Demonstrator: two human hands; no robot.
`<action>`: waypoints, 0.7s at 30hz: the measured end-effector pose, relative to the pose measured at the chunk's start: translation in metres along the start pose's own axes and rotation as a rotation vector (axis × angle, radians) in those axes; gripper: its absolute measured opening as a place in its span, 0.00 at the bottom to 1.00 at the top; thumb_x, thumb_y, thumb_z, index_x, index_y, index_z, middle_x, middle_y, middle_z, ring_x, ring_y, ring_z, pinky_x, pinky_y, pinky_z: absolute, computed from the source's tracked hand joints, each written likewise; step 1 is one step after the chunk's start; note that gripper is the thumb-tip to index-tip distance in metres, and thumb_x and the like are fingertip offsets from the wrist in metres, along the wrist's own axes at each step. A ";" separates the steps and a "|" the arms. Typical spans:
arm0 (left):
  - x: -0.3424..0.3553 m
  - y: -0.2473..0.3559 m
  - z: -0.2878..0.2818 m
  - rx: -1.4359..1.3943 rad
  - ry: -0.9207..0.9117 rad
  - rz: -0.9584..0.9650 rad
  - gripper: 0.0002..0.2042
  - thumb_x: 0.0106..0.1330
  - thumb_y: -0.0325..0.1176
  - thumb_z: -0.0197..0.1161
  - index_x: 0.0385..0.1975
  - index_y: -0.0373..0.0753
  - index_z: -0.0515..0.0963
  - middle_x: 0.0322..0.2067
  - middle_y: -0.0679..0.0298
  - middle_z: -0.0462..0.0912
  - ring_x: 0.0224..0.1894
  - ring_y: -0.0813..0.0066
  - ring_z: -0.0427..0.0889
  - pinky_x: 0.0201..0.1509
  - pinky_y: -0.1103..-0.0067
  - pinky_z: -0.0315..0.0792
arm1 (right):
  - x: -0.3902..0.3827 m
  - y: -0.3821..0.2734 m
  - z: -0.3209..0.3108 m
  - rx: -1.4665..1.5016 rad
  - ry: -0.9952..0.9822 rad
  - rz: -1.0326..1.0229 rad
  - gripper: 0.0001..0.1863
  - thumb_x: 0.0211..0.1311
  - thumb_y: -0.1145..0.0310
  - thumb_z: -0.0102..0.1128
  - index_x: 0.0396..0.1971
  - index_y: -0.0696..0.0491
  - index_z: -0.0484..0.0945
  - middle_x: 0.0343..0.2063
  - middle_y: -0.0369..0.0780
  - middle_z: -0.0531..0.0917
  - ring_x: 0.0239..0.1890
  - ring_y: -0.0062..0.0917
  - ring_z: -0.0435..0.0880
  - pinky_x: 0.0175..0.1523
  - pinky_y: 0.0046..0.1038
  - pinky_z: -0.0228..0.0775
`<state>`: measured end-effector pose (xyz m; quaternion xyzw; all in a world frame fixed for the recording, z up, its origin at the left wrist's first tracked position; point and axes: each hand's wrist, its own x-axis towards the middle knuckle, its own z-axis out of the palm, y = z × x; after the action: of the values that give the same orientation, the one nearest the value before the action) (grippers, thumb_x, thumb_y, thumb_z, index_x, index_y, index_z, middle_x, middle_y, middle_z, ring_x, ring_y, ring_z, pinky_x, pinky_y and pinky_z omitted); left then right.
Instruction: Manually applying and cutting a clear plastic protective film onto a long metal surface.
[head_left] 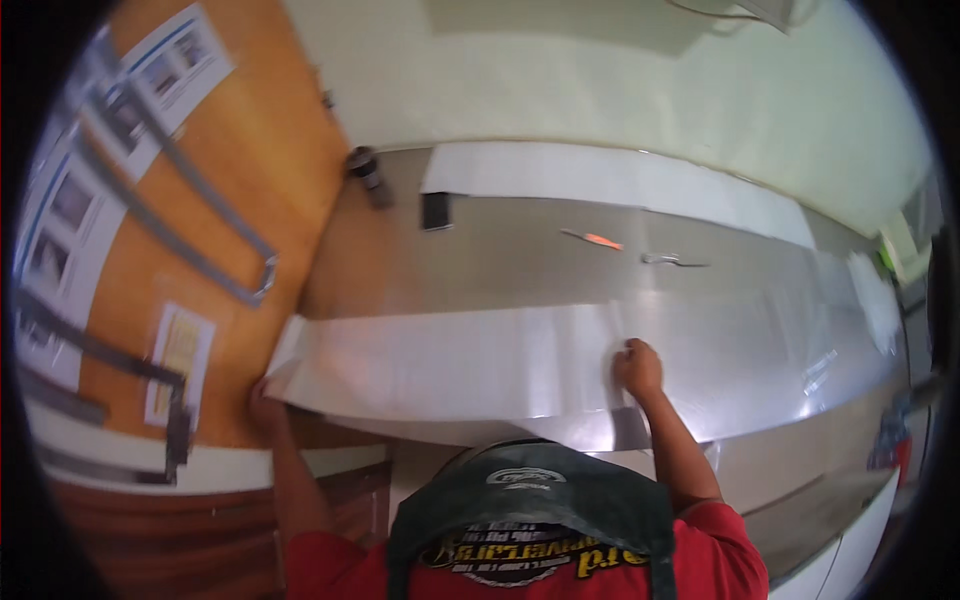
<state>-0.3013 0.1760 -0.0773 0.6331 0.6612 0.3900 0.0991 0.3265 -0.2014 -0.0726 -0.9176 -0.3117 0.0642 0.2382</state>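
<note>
Dark green fabric, an apron [530, 495] over a red shirt [725, 545], sits nearest. Beyond it the two hands are spread wide apart along a long white sheet [460, 360], which lies across the near side of the metal counter [745, 350]. The right hand [638, 368] is closed, fingers curled on the sheet near its right end. The left hand [265, 400] is at the left end, where a corner lifts; it is blurred, so I cannot tell how firmly its fingers close.

Handling the sheet well, I judge, calls for light, even tension from both ends, the raised left corner eased down rather than tugged, and the near edge kept parallel to the counter's front so no crease sets in.

Farther back lie a metal utensil [672, 261] and an orange-handled tool [600, 240], both well clear of the sheet. Behind them are a dark phone [436, 211], a dark tumbler [370, 176] and, along the wall [600, 80], a second white strip [620, 180].
</note>
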 end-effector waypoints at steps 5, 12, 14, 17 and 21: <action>-0.008 0.054 -0.009 0.111 -0.197 -0.236 0.14 0.57 0.25 0.56 0.44 0.33 0.79 0.45 0.55 0.82 0.48 0.66 0.79 0.57 0.74 0.69 | -0.001 0.022 0.000 0.136 0.028 0.054 0.19 0.49 0.67 0.66 0.42 0.59 0.77 0.23 0.45 0.82 0.27 0.34 0.82 0.34 0.34 0.73; -0.007 0.021 -0.008 -0.764 -0.328 -0.393 0.09 0.62 0.28 0.58 0.40 0.35 0.80 0.35 0.64 0.81 0.37 0.75 0.79 0.43 0.79 0.71 | 0.003 0.009 0.004 0.170 -0.024 0.080 0.19 0.49 0.71 0.67 0.43 0.57 0.77 0.20 0.40 0.79 0.23 0.29 0.78 0.33 0.31 0.71; -0.005 0.020 -0.007 -0.699 -0.220 -0.272 0.08 0.61 0.28 0.59 0.38 0.35 0.79 0.33 0.66 0.80 0.34 0.77 0.78 0.40 0.81 0.70 | 0.001 0.005 0.003 0.184 -0.009 0.085 0.20 0.49 0.72 0.67 0.44 0.59 0.76 0.20 0.40 0.78 0.23 0.28 0.78 0.32 0.30 0.71; 0.004 0.010 -0.003 -0.578 -0.085 -0.542 0.07 0.58 0.26 0.62 0.36 0.33 0.78 0.30 0.66 0.78 0.31 0.77 0.76 0.37 0.80 0.70 | 0.005 -0.003 0.004 0.186 -0.050 0.106 0.20 0.49 0.70 0.68 0.44 0.57 0.77 0.23 0.43 0.80 0.29 0.34 0.81 0.37 0.34 0.72; -0.011 0.081 0.017 -0.395 0.224 -0.190 0.06 0.55 0.23 0.63 0.32 0.34 0.76 0.28 0.65 0.78 0.30 0.75 0.77 0.37 0.78 0.72 | -0.002 -0.012 0.005 -0.058 0.267 -0.080 0.17 0.51 0.68 0.67 0.40 0.57 0.77 0.29 0.46 0.80 0.38 0.40 0.81 0.43 0.39 0.71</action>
<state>-0.2274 0.1635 -0.0408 0.4891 0.6355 0.5685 0.1834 0.3171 -0.1921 -0.0713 -0.9113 -0.3155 -0.0770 0.2533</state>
